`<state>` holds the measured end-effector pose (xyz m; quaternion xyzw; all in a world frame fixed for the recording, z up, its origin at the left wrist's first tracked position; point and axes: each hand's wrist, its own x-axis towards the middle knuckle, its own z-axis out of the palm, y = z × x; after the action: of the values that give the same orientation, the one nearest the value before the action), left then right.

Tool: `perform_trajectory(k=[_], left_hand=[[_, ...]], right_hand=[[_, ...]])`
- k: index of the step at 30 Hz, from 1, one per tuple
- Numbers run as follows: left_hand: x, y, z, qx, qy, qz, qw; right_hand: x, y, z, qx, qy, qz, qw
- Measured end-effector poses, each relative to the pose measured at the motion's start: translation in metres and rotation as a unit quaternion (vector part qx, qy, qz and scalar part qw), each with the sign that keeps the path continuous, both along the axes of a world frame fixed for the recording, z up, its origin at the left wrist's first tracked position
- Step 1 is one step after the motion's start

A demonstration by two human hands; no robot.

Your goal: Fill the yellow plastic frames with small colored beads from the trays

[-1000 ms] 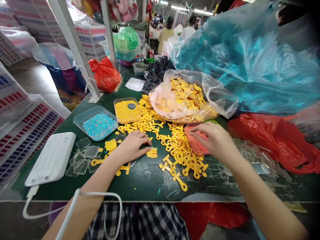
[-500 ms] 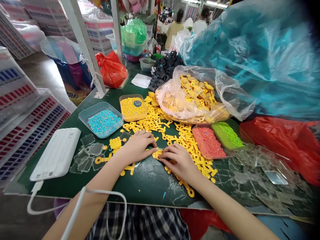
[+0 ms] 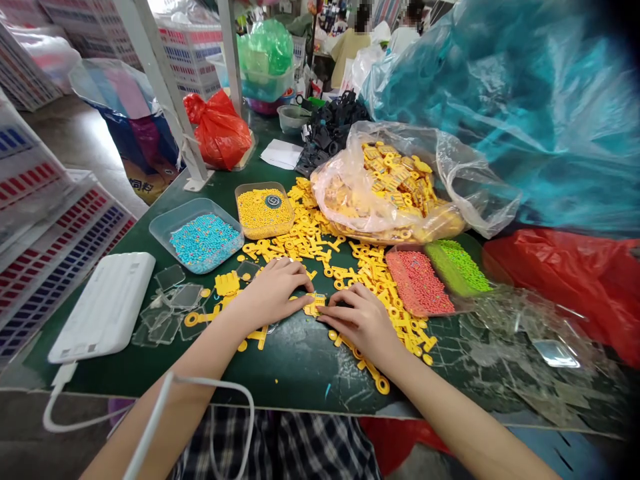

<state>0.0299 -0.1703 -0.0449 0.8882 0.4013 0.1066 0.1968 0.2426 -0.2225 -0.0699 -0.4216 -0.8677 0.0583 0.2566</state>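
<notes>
Between my two hands, low over the green table, is a small yellow plastic piece (image 3: pixel 315 305) with a blue-marked window. My left hand (image 3: pixel 277 290) pinches its left side between thumb and fingers. The fingertips of my right hand (image 3: pixel 361 321) close on its right side. Loose yellow parts (image 3: pixel 367 267) lie spread behind and beside both hands. Trays of blue beads (image 3: pixel 205 239) and yellow beads (image 3: pixel 264 208) stand beyond my left hand. Pink beads (image 3: pixel 423 283) and green beads (image 3: pixel 460 265) sit in trays beyond my right hand.
A white power bank (image 3: pixel 104 303) with a cable lies at the left, beside clear plastic squares (image 3: pixel 167 310). More clear pieces (image 3: pixel 540 340) are at the right. An open bag of yellow parts (image 3: pixel 395 187) and black parts (image 3: pixel 333 130) stand behind. A metal post (image 3: pixel 165 87) rises back left.
The camera view has shifted slightly, so the surroundings sit a little differently. Both hands remain at the yellow piece, with only tiny finger movement.
</notes>
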Motion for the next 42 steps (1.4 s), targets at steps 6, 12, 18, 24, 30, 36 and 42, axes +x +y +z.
perform_trajectory(k=[6,12,18,24,30,36,42], left_hand=[[-0.007,-0.003,0.014,-0.041,-0.036,-0.032,0.998],[-0.02,-0.012,0.026,-0.185,0.052,-0.049,0.98],[-0.024,-0.01,0.015,-0.169,0.075,-0.051,0.981],[-0.023,-0.006,0.018,-0.143,0.056,-0.052,0.987],[-0.03,-0.009,0.032,-0.164,0.025,-0.053,0.985],[-0.052,-0.015,0.037,-0.245,0.062,-0.023,0.967],[-0.049,-0.017,0.034,-0.237,0.121,-0.016,0.964]], right_hand=[[0.002,0.0,-0.003,0.003,-0.012,-0.007,1.0],[0.002,0.0,-0.002,0.007,0.0,-0.001,1.0],[0.002,0.0,0.0,0.011,0.007,0.011,1.0],[0.003,0.001,0.0,0.008,0.004,0.017,1.0],[0.003,0.002,0.001,-0.001,0.004,0.025,1.0],[0.004,0.002,0.008,0.001,0.04,0.001,0.999],[0.008,0.003,0.013,0.007,0.048,-0.028,0.998]])
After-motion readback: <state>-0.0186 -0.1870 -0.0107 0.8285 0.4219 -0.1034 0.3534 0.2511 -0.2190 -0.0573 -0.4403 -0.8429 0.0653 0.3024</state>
